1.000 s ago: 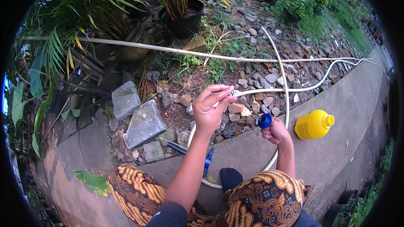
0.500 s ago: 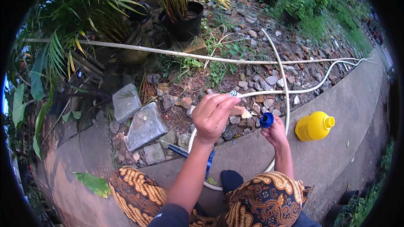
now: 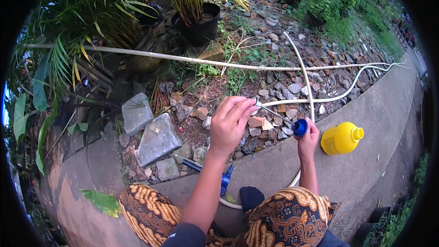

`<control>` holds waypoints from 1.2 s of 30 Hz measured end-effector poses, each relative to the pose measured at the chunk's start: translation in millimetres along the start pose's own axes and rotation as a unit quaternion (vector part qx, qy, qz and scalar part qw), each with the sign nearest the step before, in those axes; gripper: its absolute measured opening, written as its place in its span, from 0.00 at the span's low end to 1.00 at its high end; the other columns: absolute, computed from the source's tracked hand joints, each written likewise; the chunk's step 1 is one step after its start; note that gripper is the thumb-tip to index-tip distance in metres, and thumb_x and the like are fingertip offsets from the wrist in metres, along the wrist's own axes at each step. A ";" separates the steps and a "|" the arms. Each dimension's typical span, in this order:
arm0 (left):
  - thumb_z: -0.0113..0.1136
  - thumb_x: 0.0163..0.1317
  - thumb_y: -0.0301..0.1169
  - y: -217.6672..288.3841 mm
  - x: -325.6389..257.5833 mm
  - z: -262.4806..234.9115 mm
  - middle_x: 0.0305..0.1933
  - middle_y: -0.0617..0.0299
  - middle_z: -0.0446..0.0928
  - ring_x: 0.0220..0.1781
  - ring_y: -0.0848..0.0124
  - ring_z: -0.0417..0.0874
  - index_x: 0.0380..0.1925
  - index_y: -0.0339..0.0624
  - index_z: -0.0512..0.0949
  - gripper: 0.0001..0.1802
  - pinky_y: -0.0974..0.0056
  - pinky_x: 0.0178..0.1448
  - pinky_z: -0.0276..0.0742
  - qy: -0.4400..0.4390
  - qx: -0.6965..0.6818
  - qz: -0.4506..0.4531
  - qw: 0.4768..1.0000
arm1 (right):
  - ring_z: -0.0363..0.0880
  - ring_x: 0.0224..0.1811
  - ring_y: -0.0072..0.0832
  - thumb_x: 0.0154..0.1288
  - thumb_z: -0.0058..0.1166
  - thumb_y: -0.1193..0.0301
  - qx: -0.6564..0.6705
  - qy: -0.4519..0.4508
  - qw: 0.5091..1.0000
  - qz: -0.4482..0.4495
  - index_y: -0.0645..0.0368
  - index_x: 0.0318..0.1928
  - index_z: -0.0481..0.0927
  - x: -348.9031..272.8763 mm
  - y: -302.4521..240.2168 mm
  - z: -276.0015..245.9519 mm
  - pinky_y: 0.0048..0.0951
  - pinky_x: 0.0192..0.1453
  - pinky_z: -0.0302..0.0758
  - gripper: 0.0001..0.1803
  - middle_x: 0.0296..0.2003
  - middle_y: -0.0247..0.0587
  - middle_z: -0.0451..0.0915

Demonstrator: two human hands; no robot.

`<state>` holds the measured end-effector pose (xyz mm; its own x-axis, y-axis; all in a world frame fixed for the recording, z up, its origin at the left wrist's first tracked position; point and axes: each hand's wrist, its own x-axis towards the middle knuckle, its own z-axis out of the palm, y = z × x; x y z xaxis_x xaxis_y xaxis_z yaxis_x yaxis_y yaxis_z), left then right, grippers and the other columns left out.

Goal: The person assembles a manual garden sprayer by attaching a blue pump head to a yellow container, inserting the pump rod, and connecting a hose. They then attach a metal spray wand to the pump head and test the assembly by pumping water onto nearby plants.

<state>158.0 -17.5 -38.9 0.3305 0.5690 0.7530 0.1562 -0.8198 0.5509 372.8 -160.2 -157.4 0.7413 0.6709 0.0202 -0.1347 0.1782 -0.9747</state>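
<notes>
Left hand [image 3: 231, 123]: fingertips pinched together at the far end of a thin rod [image 3: 280, 115], where a small pale piece shows. Right hand [image 3: 309, 138]: thumb and fingers closed on a blue cap [image 3: 300, 127]. Rod slants from the cap up to the left fingertips, out over the stones [image 3: 250, 145] at the edge of the path [image 3: 366, 110].

Around: yellow bottle [image 3: 339, 138] on the path, just right of the right hand, touching neither hand, mouth toward the right. Blue sprayer [image 3: 226, 180] low by the left forearm; the forearm crosses in front of it and hides its middle. Dark foot [image 3: 251, 198] beside it. Patterned cloth [image 3: 292, 217] over both legs, covering the near ground.

In the way: pale hose [image 3: 305, 75] runs behind both hands and crosses a long straight pipe [image 3: 183, 57]; parts of its course are hidden by hands and forearm, so cannot trace it whole. Big green leaf [image 3: 103, 202] left of the cloth, well apart from the work. Palm fronds [image 3: 91, 0] hang over the upper left.

Count: one rod, one cap, one bottle, one sprayer, one pipe. Grey blocks [image 3: 157, 139]: three, left of the left hand. Dark pots [image 3: 197, 27]: at least four along the top; foliage blurs the rest. Stones: too many to count.
</notes>
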 end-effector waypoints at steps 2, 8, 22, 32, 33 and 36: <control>0.70 0.60 0.22 -0.7 0.4 -1.4 0.41 0.57 0.81 0.40 0.61 0.84 0.43 0.37 0.84 0.11 0.60 0.42 0.81 -0.024 0.006 -0.025 0.999 | 0.66 0.23 0.09 0.83 0.47 0.58 -0.030 0.012 0.998 -0.046 0.56 0.33 0.78 -1.1 -5.8 -0.3 0.16 0.24 0.61 0.20 0.24 0.21 0.73; 0.65 0.64 0.20 -2.3 -2.2 0.0 0.42 0.55 0.80 0.40 0.64 0.86 0.46 0.36 0.82 0.11 0.61 0.41 0.81 -0.043 -0.025 -0.119 0.992 | 0.59 0.27 0.09 0.84 0.46 0.61 -0.117 0.070 0.977 -0.165 0.57 0.30 0.72 -2.4 -24.7 5.5 0.17 0.28 0.57 0.21 0.26 0.20 0.67; 0.67 0.64 0.23 -14.4 -17.0 15.1 0.37 0.56 0.79 0.35 0.65 0.83 0.41 0.34 0.80 0.07 0.62 0.39 0.78 0.025 0.007 -0.174 0.984 | 0.63 0.22 0.11 0.83 0.46 0.62 -0.139 0.097 0.958 -0.232 0.60 0.30 0.74 -17.3 -53.7 20.4 0.19 0.25 0.60 0.22 0.22 0.24 0.69; 0.70 0.62 0.24 -7.3 -13.6 13.1 0.36 0.56 0.78 0.37 0.59 0.80 0.36 0.35 0.78 0.08 0.58 0.42 0.77 0.082 0.081 -0.023 0.993 | 0.64 0.23 0.11 0.83 0.47 0.59 -0.009 0.082 0.992 -0.096 0.55 0.31 0.75 -13.7 -42.7 18.1 0.19 0.25 0.61 0.20 0.23 0.22 0.69; 0.70 0.62 0.24 -4.6 -13.8 13.8 0.35 0.56 0.78 0.38 0.56 0.80 0.36 0.36 0.78 0.08 0.56 0.43 0.76 0.090 0.077 -0.011 0.993 | 0.65 0.23 0.11 0.83 0.46 0.58 0.032 0.055 0.995 -0.074 0.56 0.31 0.75 -14.3 -36.4 21.0 0.19 0.26 0.61 0.20 0.23 0.22 0.70; 0.72 0.59 0.22 4.6 -15.4 19.1 0.36 0.57 0.80 0.39 0.57 0.81 0.37 0.37 0.80 0.10 0.56 0.43 0.78 0.111 0.054 0.019 0.992 | 0.66 0.24 0.11 0.83 0.46 0.58 0.103 -0.003 0.993 -0.053 0.56 0.30 0.75 -21.3 -17.7 32.4 0.19 0.27 0.63 0.22 0.24 0.24 0.73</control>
<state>171.4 -31.3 -54.9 0.1258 0.5283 0.8397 0.2513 -0.8358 0.4882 338.2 -154.3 -133.4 0.7540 0.6454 0.1220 -0.1886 0.3907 -0.9010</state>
